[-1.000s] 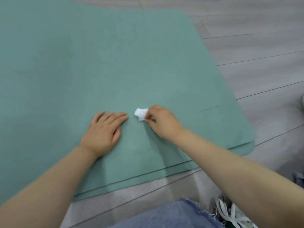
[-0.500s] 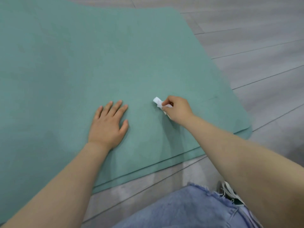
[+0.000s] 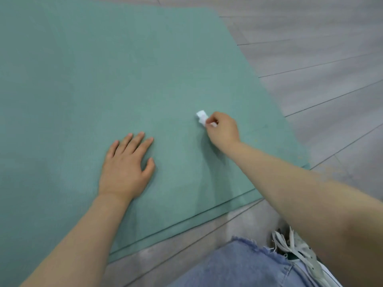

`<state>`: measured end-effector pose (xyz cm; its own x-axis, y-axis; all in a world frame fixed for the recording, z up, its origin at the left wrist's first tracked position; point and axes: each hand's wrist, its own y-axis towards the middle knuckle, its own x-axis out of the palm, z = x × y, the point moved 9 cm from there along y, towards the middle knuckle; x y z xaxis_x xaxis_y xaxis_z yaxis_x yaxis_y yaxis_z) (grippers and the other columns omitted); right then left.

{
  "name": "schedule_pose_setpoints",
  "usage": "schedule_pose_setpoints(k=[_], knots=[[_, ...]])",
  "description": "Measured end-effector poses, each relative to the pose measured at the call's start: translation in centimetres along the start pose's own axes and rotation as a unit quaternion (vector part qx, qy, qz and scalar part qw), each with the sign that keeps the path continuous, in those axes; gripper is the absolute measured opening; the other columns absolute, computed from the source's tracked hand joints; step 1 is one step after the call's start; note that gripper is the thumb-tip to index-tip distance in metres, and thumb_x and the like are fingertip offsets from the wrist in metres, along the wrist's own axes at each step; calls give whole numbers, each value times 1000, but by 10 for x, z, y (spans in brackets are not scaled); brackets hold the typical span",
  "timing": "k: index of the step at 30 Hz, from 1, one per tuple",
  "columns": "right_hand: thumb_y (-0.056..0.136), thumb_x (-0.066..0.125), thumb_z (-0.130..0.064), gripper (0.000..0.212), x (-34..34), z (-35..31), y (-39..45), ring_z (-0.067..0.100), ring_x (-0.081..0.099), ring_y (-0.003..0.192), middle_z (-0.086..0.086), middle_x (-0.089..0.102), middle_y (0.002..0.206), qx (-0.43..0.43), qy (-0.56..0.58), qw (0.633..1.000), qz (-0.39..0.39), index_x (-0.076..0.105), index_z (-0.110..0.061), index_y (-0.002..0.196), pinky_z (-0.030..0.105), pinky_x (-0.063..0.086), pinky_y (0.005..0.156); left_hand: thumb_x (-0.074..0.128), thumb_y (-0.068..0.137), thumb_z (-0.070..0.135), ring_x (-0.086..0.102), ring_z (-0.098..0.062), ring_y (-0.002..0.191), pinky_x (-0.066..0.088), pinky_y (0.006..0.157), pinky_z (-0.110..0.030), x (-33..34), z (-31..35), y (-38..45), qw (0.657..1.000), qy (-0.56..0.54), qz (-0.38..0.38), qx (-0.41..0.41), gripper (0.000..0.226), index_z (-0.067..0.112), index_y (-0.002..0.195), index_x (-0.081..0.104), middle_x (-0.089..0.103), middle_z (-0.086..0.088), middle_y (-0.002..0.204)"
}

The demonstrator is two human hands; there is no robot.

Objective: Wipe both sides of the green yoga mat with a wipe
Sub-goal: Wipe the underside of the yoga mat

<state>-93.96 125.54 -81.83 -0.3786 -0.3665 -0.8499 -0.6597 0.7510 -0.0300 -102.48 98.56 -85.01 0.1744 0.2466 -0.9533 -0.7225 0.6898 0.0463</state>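
Note:
The green yoga mat (image 3: pixel 124 75) lies flat on the floor and fills most of the view, with a second green layer showing along its near edge. My left hand (image 3: pixel 126 166) rests palm down on the mat, fingers straight and spread. My right hand (image 3: pixel 222 129) is further right and a little farther away, its fingers curled round a small crumpled white wipe (image 3: pixel 202 117) that it presses onto the mat surface. Part of the wipe sticks out to the left of the fingers.
Grey wood-plank floor (image 3: pixel 321 59) runs along the mat's right side and near edge. My knee in frayed blue denim (image 3: pixel 238 266) and a white laced shoe (image 3: pixel 298 251) sit at the bottom right, just off the mat.
My right hand slid the wipe to the right and away from my left hand across the mat. My left hand stayed flat in about the same spot.

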Motion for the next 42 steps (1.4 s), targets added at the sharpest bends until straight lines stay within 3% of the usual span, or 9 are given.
schedule_pose_setpoints(k=[5,8,13,19,24,27,31,37,42], knots=[[78,65,-3,5,43,-67,-85,17,58,80,5,64,85,-309,31,921,-233,66,-7,81,13,40,72,34,87,39,40,-21,140,22,118,-39,-5,-4,-3,1000,-19,14,-16,58,25,139,55,47,0,150],[83,65,-10,6,-17,29,1,22,58,82,12,66,89,-92,15,995,-27,68,-7,86,16,36,67,37,87,36,41,-21,140,23,119,-39,-5,-5,-3,1000,-15,12,-21,56,25,139,55,48,1,150],[87,60,-18,21,-102,192,42,37,60,104,24,65,109,304,-39,940,146,66,-1,99,38,47,92,41,86,34,42,-21,139,25,118,-40,-7,-6,-3,999,-15,15,-27,54,24,137,57,49,0,149],[79,61,-7,7,-31,52,3,26,60,83,11,67,85,-1,-20,999,27,67,-10,81,20,35,68,38,85,32,45,-23,137,28,116,-41,-10,-5,-2,999,-22,17,-28,56,21,136,59,51,-3,147],[82,59,-13,7,24,-32,-59,14,54,80,4,61,85,-326,-28,902,-281,65,-10,85,16,34,68,37,84,32,46,-26,136,31,115,-45,-11,-4,0,999,-24,23,-24,57,19,135,60,52,-4,146],[85,61,-13,11,-44,74,46,30,61,83,13,65,84,-79,-66,993,-59,68,-5,84,23,34,66,37,84,31,47,-26,135,32,114,-46,-12,-2,0,999,-18,27,-20,57,18,134,61,53,-5,145],[87,55,-16,19,-133,210,61,36,59,103,22,65,107,255,-78,957,112,66,-4,98,34,45,88,38,82,30,48,-28,133,31,113,-44,-12,0,0,999,-3,36,-16,57,17,132,62,55,-6,143],[80,57,-5,6,-54,94,-8,32,59,78,14,62,82,-16,-23,999,19,61,-9,77,29,33,63,38,82,30,49,-30,131,31,110,-41,-13,0,1,999,-8,39,-20,57,17,132,63,55,-7,142],[82,59,-7,4,8,-3,-115,27,56,81,12,59,88,-310,12,921,-236,61,-7,85,29,38,70,35,81,31,51,-34,129,37,107,-46,-8,-3,2,999,5,20,-31,60,15,132,62,56,-9,141]])
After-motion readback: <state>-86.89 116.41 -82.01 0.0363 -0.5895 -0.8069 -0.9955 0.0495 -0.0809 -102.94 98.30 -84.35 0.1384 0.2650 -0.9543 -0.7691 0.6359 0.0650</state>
